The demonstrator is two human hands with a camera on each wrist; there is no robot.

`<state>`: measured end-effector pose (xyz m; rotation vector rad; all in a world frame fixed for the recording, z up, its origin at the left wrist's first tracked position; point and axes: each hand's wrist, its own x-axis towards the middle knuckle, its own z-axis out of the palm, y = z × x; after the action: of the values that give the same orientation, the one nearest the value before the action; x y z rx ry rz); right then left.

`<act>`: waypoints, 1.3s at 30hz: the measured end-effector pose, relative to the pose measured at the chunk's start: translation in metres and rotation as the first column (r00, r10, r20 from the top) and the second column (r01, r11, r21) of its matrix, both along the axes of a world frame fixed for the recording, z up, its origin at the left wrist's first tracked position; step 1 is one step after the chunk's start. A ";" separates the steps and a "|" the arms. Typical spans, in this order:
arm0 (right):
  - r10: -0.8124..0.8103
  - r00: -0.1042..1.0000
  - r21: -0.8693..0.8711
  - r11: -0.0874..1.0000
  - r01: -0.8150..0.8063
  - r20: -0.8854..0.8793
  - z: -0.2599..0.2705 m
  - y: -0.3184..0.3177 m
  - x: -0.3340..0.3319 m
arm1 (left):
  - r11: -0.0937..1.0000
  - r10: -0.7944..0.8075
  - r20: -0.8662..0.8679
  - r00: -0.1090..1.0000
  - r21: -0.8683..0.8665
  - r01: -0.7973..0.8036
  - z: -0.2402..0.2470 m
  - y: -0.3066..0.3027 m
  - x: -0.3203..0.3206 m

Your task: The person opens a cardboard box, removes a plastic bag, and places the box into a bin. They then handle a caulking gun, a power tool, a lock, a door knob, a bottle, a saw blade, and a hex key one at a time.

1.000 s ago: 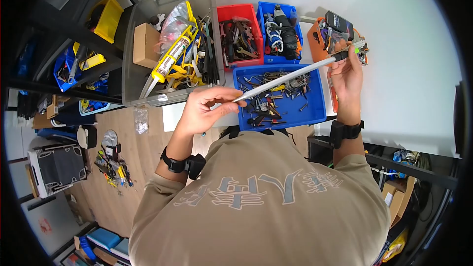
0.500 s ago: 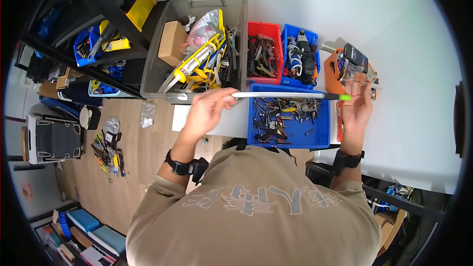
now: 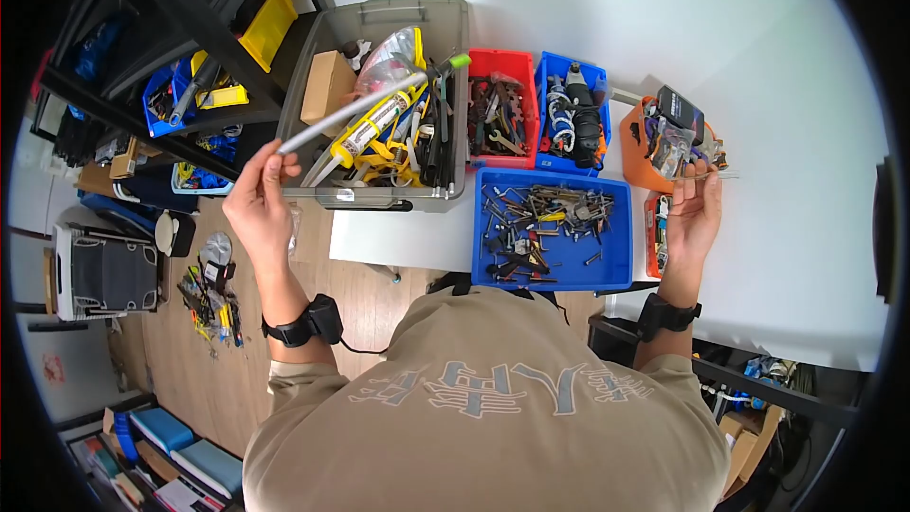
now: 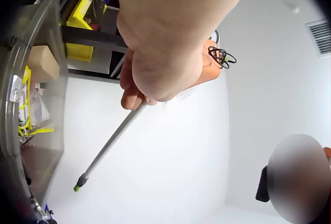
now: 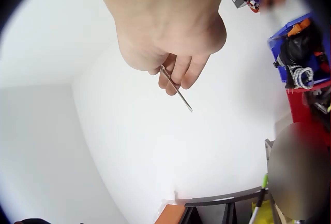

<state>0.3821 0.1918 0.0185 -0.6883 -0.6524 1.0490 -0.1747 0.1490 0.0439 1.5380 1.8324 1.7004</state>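
Observation:
My left hand [image 3: 261, 209] pinches one end of a long grey rod [image 3: 351, 116] between thumb and fingers. The rod slants up across the grey clear-plastic bin [image 3: 460, 114], and its far end has a black collar and a bright green tip [image 3: 461, 61]. From the left wrist, the same rod [image 4: 111, 143] points down and away from the fingers. Over on the right, my right hand [image 3: 695, 218] is palm up beside the orange bin [image 3: 637, 147]. Its fingers pinch a thin metal rod [image 5: 178, 93], whose pointed end sticks out past them.
The grey bin holds a yellow caulking gun [image 3: 374, 123] and a cardboard box [image 3: 329, 85]. A blue tray [image 3: 592, 270] of loose screws and bits lies before me, with red [image 3: 502, 62] and blue [image 3: 569, 66] bins behind. Black shelving [image 3: 227, 128] stands at left.
The long rod has left my right hand's side and swung over to the left, its green tip now pointing up over the grey bin. My right hand stays near the orange bin.

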 end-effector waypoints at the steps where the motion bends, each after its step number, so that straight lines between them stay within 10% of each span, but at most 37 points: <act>1: -0.001 1.000 0.002 1.000 0.001 -0.001 0.001 -0.001 -0.001 | 1.000 -0.001 -0.001 1.000 0.002 0.001 -0.001 0.008 0.002; 11: -0.075 0.997 -0.055 0.996 0.077 0.033 0.001 -0.013 0.000 | 0.986 0.106 -0.379 0.919 -0.081 -0.147 -0.059 0.094 0.096; 14: -0.081 0.996 -0.069 0.994 0.084 0.047 -0.006 -0.021 0.006 | 0.863 -0.291 -0.380 0.878 -0.501 0.069 -0.100 0.114 0.110; 17: -0.090 0.995 -0.096 0.991 0.094 0.049 -0.004 -0.032 0.003 | 0.792 -0.468 -0.262 0.844 -0.547 0.269 -0.125 0.118 0.122; 29: 0.095 0.964 -0.218 0.975 -0.039 0.250 -0.028 -0.050 -0.018 | 0.941 -0.339 -0.233 0.912 -0.091 0.326 -0.115 0.105 0.144; 35: 0.361 0.873 -0.182 0.931 -0.316 0.328 0.014 -0.032 -0.089 | 0.481 -0.872 0.007 0.490 -0.180 0.858 -0.022 0.047 0.205; 39: 0.404 0.822 -0.193 0.914 -0.356 0.402 0.024 -0.027 -0.110 | 0.380 -0.913 0.077 0.401 -0.199 0.903 -0.008 0.042 0.208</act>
<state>0.2725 0.1644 0.0425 -0.9258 -1.1656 1.3214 0.0328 0.1908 0.0355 1.9235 0.7283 0.8563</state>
